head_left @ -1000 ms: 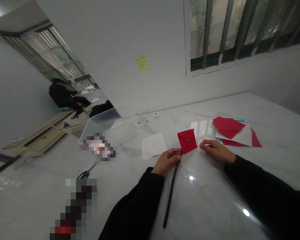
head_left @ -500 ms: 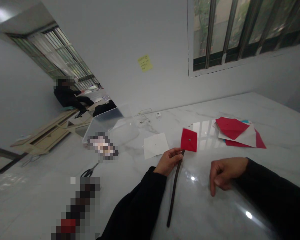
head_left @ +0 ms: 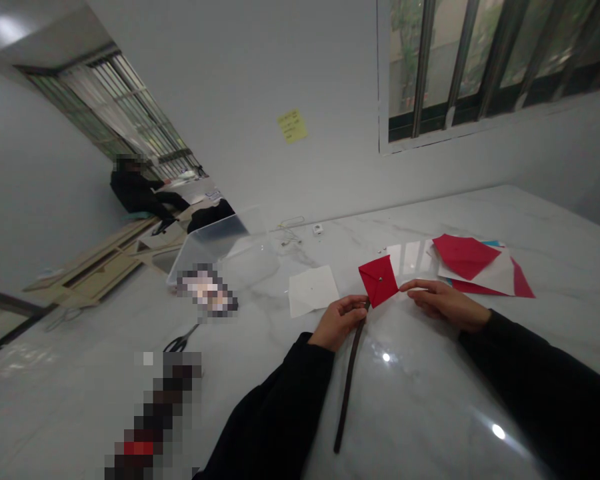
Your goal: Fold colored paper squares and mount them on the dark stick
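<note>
A red paper pinwheel (head_left: 379, 280) with a small pin at its centre is fixed to the top of a thin dark stick (head_left: 350, 387). My left hand (head_left: 341, 321) grips this stick just below the paper, thumb and fingers closed round it. To the right, my right hand (head_left: 445, 301) reaches in with its index finger stretched out, the tip at the pinwheel's right corner. It holds nothing; its other fingers are loosely bent. Behind my left hand lies a white paper sheet (head_left: 313, 291) with a small mark in its middle.
A stack of red, white and blue papers (head_left: 480, 267) lies at the right. Scissors (head_left: 179, 341), a blurred-out phone-like object (head_left: 207, 290) and a clear plastic box (head_left: 230, 250) are on the left. A yellow note (head_left: 292, 127) sticks to the wall. A person (head_left: 140, 193) sits far back.
My right hand has moved up and left to the pinwheel, its index finger now extended. The pinwheel has turned on its pin. My left hand stays on the stick.
</note>
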The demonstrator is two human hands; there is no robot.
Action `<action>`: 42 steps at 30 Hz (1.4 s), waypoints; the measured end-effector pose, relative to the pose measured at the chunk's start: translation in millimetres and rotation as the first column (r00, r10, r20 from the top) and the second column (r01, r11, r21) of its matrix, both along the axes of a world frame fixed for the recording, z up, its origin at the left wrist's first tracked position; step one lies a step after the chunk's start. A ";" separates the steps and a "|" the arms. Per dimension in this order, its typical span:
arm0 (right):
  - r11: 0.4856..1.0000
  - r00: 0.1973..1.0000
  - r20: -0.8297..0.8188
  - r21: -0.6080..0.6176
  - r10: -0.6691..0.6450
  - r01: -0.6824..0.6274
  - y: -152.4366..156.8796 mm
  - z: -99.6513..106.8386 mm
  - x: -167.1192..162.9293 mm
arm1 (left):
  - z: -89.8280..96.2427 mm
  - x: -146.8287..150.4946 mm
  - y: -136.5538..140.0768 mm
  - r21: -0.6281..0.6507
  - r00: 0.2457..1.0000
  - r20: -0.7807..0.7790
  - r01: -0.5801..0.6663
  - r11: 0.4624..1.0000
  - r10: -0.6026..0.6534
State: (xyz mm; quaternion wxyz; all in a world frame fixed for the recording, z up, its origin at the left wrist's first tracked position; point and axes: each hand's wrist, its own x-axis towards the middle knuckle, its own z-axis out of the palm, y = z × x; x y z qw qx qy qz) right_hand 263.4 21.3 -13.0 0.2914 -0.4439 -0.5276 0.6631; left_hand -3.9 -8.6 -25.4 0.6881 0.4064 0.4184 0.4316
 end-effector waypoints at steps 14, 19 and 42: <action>0.874 0.864 0.218 0.079 0.454 -0.479 -6.8 11.1 6.0 | -0.4 -1.9 0.6 0.004 0.999 0.015 0.037 0.999 -0.037; 0.571 0.573 0.012 -0.099 0.820 -0.815 -18.5 17.1 5.3 | 2.4 -0.8 0.5 -0.020 0.998 0.069 0.002 1.000 -0.001; 0.860 0.922 0.301 0.506 -0.245 0.063 8.2 -5.8 5.6 | 0.5 -4.2 1.9 0.007 0.986 -0.141 0.089 0.996 -0.087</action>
